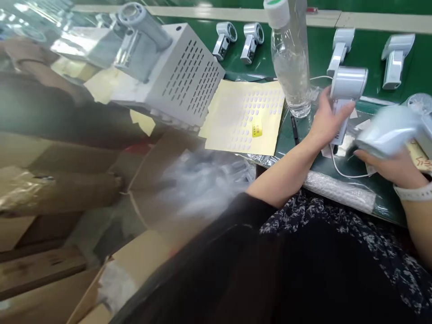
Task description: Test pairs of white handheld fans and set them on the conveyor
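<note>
My left hand [326, 119] is wrapped round the handle of a white handheld fan [347, 85] that stands upright on the green bench, a thin white cable [337, 164] trailing from its base. My right hand [393, 166] grips a second white fan [388, 128], tilted and smeared by motion, just above the bench at the right. A watch band [416, 192] circles that wrist. A yellow sheet of round stickers [245, 117] lies left of my left hand.
A clear plastic bottle [290, 58] stands behind my left hand. Several more white fans [251, 42] lie along the green belt [367, 54]. A perforated white metal box [182, 74] sits at left. Cardboard cartons [50, 189] and plastic bags [202, 180] fill the lower left.
</note>
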The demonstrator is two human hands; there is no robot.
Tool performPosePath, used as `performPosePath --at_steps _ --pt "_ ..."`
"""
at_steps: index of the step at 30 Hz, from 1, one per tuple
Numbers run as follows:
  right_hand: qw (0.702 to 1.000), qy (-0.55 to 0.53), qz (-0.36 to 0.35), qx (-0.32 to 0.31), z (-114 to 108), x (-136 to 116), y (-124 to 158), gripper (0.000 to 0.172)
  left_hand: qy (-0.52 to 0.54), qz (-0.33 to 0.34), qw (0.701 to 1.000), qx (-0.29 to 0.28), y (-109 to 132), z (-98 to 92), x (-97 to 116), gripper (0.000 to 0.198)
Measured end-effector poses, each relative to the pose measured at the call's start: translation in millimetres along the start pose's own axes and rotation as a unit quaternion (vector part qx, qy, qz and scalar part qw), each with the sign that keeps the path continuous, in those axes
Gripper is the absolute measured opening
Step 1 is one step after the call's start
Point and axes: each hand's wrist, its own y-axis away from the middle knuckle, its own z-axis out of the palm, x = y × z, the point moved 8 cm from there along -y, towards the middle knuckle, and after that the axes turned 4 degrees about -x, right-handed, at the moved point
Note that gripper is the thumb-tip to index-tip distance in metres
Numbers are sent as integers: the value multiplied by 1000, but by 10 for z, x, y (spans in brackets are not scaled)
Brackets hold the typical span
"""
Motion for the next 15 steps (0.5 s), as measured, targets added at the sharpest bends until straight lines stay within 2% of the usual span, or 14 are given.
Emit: performPosePath --at_steps 4,6,8,11,15 --pt "1000 10 -26 1 59 -82 20 48 -4 36 999 1 65 32 132 79" --pt "999 12 -17 -25 101 -63 19 47 17 36 999 0 84 56 150 77" --pt "999 25 -17 -43 122 -62 17 45 65 17 998 2 89 85 116 77" --pt "999 22 -39 -31 100 -133 17 41 113 -34 993 10 84 115 13 75" --pt "999 -11 4 -47 163 -137 5 49 124 -88 988 16 61 99 -65 54"
